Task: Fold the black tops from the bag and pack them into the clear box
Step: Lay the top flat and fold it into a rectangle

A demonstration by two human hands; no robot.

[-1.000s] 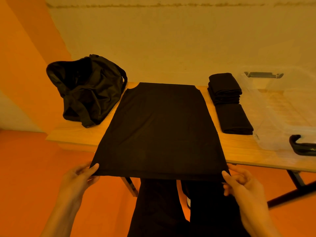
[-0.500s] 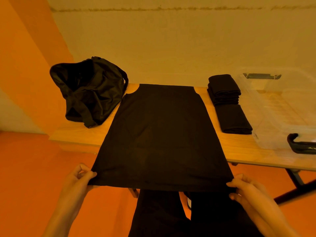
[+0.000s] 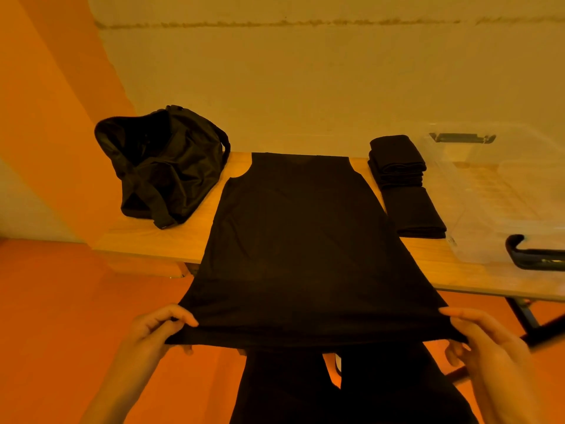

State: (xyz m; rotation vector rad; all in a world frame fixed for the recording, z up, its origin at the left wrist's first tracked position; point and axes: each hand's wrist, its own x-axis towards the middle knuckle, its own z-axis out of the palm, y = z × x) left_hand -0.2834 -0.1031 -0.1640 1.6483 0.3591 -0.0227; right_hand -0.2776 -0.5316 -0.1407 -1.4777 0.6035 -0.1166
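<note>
1. Nearest me, my left hand (image 3: 153, 328) pinches the left corner of the hem, thumb on top and fingers curled beneath. My right hand (image 3: 486, 341) pinches the right corner in the same way.
2. Between the hands, the black top (image 3: 299, 246) is stretched taut. Its hem hangs in the air past the near edge of the tabletop (image 3: 159, 237). The body lies flat on the wood, with the sleeveless shoulders at the far edge.
3. I judge this to be the smoothing step, before the first fold. The next move calls for both hands to travel level and carry the hem forward towards the shoulders. Tension should stay even so the thin fabric lands without wrinkles.
4. Further back on the left, the bag (image 3: 162, 166) slumps open just beside the top's shoulder. On the right, folded tops (image 3: 409, 191) lie as one flat piece with a stack behind it. They sit just beside the clear box (image 3: 504, 191), and I cannot make out any tops inside it.
5. Compared with one second ago, the hem has been drawn closer to me and both hands sit further off the tabletop edge. More of the armhole curves now shows at the far end. The bag, folded tops and box have not moved.
</note>
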